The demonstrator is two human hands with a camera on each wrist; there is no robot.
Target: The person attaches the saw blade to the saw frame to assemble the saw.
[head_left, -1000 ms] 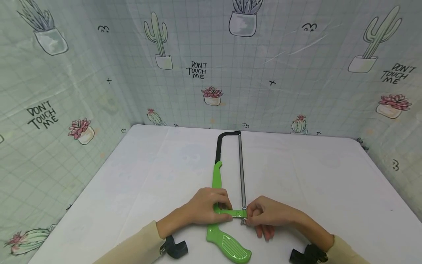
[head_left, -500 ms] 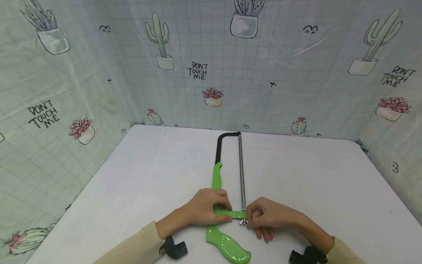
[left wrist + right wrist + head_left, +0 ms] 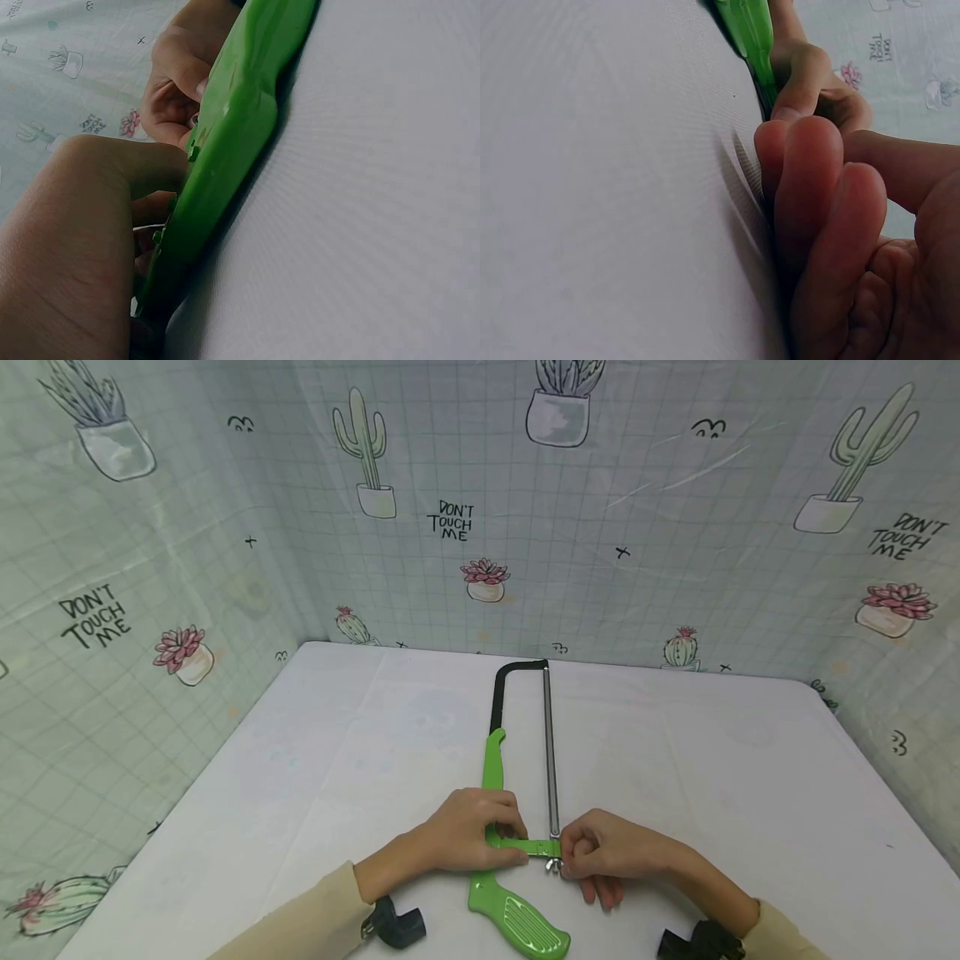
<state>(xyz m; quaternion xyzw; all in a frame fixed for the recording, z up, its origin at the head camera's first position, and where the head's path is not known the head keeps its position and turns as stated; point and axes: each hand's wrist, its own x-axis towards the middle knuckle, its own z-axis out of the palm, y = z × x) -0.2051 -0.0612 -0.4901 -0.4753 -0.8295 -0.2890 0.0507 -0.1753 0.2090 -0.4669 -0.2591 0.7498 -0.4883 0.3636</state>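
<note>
A hacksaw [image 3: 517,917] with a green handle and a black bent front frame [image 3: 497,697] lies flat on the white table. Its grey blade [image 3: 551,752] runs along the right side, from the black tip to a short green cross arm [image 3: 542,846]. My left hand [image 3: 468,831] grips the green frame where that arm branches off, thumb and fingers on either side. At the arm's outer end sits a small metal wing nut [image 3: 553,865]. Thumb and bent index finger of my right hand [image 3: 618,843] pinch at it, partly hiding it; the other fingers rest low by the table.
The white tabletop [image 3: 712,760] stretches out on both sides of the saw. A cactus-print cloth [image 3: 405,568] hangs behind and to the left. Black wrist-camera mounts [image 3: 397,925] sit under both forearms.
The wing nut has turned slightly beside the right fingertips, its wings now more spread in view. Both hands and the hacksaw keep their places.
</note>
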